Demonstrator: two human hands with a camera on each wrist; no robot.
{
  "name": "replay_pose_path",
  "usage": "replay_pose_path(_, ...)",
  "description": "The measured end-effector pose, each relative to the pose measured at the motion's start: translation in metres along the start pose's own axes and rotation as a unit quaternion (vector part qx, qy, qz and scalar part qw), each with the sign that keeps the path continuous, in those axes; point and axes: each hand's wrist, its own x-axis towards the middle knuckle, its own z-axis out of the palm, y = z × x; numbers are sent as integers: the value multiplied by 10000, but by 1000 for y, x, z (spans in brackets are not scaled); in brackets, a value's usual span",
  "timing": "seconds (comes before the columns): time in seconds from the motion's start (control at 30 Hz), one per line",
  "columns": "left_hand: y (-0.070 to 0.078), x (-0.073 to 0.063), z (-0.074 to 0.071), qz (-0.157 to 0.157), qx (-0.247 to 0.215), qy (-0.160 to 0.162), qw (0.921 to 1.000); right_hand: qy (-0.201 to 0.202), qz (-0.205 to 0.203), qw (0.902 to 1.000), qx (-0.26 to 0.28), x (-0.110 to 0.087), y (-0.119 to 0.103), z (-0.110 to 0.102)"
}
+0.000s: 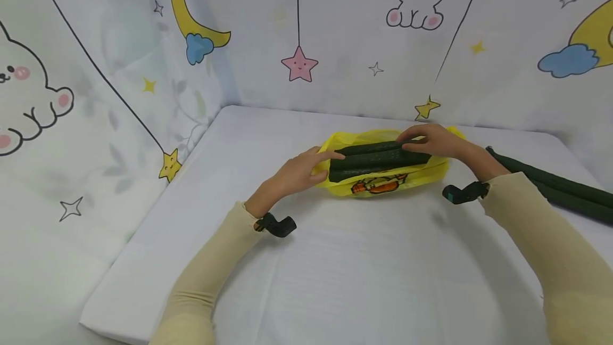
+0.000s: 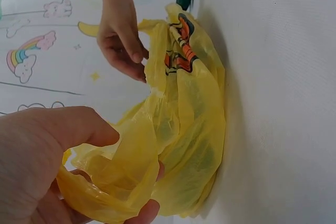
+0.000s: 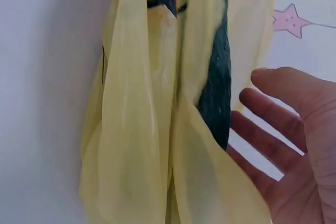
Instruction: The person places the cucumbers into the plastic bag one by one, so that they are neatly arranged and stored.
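Note:
Several long dark green cucumbers (image 1: pixel 378 162) lie side by side in a yellow plastic bag (image 1: pixel 428 175) with an orange print on its front. My left hand (image 1: pixel 298 174) grips the bag's left end; in the left wrist view its thumb and fingers (image 2: pixel 148 212) are around the thin plastic. Over the right part of the cucumbers is my right hand (image 1: pixel 435 140), its fingertips at their top. The right wrist view shows its fingers (image 3: pixel 268 135) loosely bent beside a cucumber (image 3: pixel 216 85), with the thumb apart. Yellow plastic hides the cucumbers' lower sides.
More dark green cucumbers (image 1: pixel 557 185) lie on the white table (image 1: pixel 364 265) at the right, beyond my right forearm. Behind the table hangs a pale cloth (image 1: pixel 345 31) printed with rabbits, stars and moons. Each wrist wears a black strap mount (image 1: pixel 279 226).

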Motion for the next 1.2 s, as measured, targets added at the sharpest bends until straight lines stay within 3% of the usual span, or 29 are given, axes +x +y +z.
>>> replay_pose_path(0.17, -1, -1, 1, -63, 86, 24, 9999, 197, 116, 9997, 87, -7, 2, -4)
replay_pose_path(0.4, -2, -2, 0, -150, 139, -16, 9998, 798, 483, 9950, 349, -22, 3, -9)
replay_pose_path(0.7, -3, 0, 2, -204, 165, -35, 9997, 1525, 750, 9781, 1204, -47, 9, -16)
replay_pose_path(0.9, -3, 1, 3, -124, 202, 22, 9997, 1962, 746, 9685, 1337, -62, 13, -20)
replay_pose_path(1.2, -4, 1, 4, -217, 145, -33, 9997, 2425, 1281, 9550, 1127, -86, 24, -23)
